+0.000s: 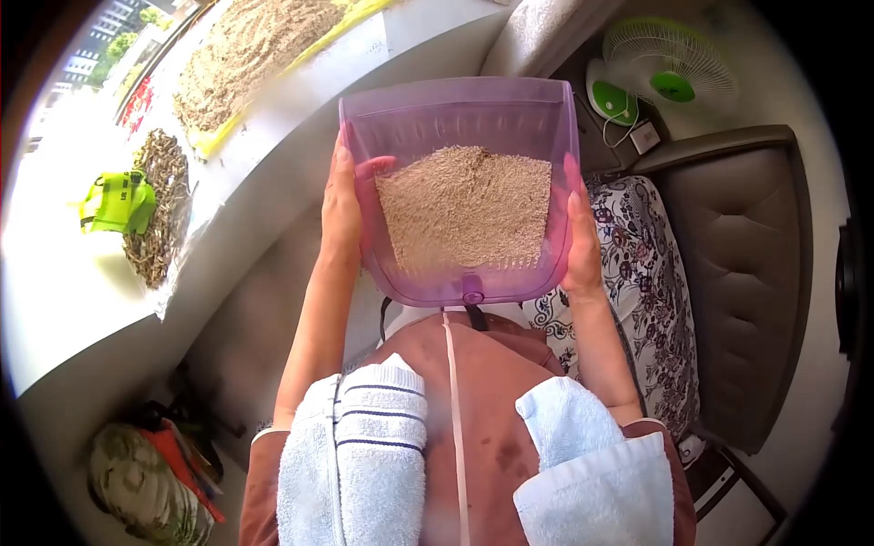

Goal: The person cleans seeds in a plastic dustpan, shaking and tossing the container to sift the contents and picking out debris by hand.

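Observation:
A translucent purple plastic scoop-shaped basket (460, 98) is held up in front of my body. Beige grain-like bits (469, 209) lie heaped on its floor; I cannot tell exactly what they are. My left hand (340, 205) grips the basket's left wall, its fingers partly seen through the plastic. On the opposite side my right hand (583, 241) is closed around the right wall. A round knob-like fitting (473, 297) shows at the middle of the edge closest to me.
On the white windowsill (68, 300) at left lie a large beige heap (246, 55), a darker husk-like pile (162, 209) and a bright green item (116, 202). At right are a bed (651, 291) with a brown headboard (737, 255) and a green-white fan (674, 86).

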A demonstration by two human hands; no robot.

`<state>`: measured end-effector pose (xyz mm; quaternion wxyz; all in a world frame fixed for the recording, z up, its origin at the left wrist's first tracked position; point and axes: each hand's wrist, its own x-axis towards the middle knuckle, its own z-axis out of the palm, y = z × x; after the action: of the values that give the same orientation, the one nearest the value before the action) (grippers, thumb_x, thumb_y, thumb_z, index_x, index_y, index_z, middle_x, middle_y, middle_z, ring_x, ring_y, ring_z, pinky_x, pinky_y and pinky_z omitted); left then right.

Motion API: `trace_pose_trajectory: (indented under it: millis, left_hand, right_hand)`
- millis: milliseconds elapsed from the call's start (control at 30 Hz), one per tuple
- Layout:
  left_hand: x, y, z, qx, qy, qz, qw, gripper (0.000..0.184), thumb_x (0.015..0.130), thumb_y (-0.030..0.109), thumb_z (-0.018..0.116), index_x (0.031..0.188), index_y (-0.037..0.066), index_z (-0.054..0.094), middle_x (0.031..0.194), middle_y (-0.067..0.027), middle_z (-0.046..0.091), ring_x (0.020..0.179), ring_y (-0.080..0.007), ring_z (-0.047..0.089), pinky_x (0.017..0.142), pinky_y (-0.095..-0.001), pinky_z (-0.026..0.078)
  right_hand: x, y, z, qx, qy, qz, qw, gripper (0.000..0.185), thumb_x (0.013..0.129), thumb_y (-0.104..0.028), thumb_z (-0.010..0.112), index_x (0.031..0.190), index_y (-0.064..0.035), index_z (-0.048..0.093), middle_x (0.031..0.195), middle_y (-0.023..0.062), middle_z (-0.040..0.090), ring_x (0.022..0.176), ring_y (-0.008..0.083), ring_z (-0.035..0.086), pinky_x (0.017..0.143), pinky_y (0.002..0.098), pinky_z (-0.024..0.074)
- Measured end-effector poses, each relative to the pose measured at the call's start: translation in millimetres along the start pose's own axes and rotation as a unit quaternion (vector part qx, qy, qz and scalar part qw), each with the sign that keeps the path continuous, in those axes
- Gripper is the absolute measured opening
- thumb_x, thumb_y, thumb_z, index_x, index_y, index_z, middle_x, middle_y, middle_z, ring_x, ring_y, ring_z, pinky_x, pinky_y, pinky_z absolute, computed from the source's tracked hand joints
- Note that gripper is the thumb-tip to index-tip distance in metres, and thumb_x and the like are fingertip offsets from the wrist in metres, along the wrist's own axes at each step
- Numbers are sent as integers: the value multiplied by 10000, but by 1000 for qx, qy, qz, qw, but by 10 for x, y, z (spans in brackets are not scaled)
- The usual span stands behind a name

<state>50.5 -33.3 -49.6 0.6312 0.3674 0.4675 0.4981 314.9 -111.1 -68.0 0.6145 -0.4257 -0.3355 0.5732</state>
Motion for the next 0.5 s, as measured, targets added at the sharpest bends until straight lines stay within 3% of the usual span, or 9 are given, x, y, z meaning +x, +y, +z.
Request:
trace_pose_trajectory:
  millis: [67,100,200,233,300,333,433,500]
  left_hand:
    - [-20,274,104,-45,-20,30,998,570,1016,452,299,1520,244,134,1136,-190,567,997,-265,591,886,-389,497]
    - [-82,527,194,-67,-3,-24,997,560,1016,450,290,1519,257,135,1151,-196,564,1008,-267,593,888,-402,504]
    - [-217,831,322,-66,-27,116,991,572,1008,471,294,1518,269,135,1160,-192,572,1016,-263,599,871,-397,513]
    - [-166,766,285,-41,-27,118,992,616,997,496,312,1522,241,113,1172,-186,575,1015,-247,601,865,-383,513]
    - [-115,499,226,27,-13,87,996,649,1000,491,313,1525,193,76,1191,-185,575,1034,-240,597,893,-366,487]
    - [-121,336,159,30,-14,78,996,637,1004,484,306,1525,192,85,1188,-183,573,1040,-242,593,900,-365,480]
    - [-181,-5,39,27,-14,23,999,609,1012,473,290,1522,193,110,1179,-179,569,1050,-247,582,911,-365,468]
    - [-191,-46,11,31,-14,-18,999,601,1010,483,291,1518,203,131,1170,-188,562,1041,-254,583,908,-374,473]
  right_hand:
    - [86,-295,96,17,-32,-18,999,560,1009,-281,384,1477,-8,243,1518,105,289,1381,200,298,1136,331,228]
    - [117,-508,184,28,-54,-33,998,561,1007,-276,385,1477,-8,240,1514,106,298,1375,203,307,1134,334,233]
    - [120,-783,335,20,-56,-116,991,575,993,-248,397,1489,-21,215,1508,102,303,1351,210,341,1126,348,250]
    - [148,-716,287,16,-64,-131,989,587,988,-251,402,1494,-29,204,1515,101,288,1353,211,338,1127,352,249]
    - [93,-176,24,44,-3,-59,997,604,984,-279,413,1496,-36,202,1520,100,277,1372,213,306,1131,352,237]
    - [13,-87,30,39,-23,-89,995,588,990,-284,396,1487,-21,222,1517,99,285,1385,211,286,1136,340,225]
    - [-198,24,-78,8,-3,-35,999,566,1002,-271,358,1475,11,225,1514,106,291,1393,216,275,1144,339,209]
    - [-211,36,-92,4,-3,3,1000,565,1006,-288,360,1495,-58,194,1492,132,319,1362,250,327,1133,377,248]
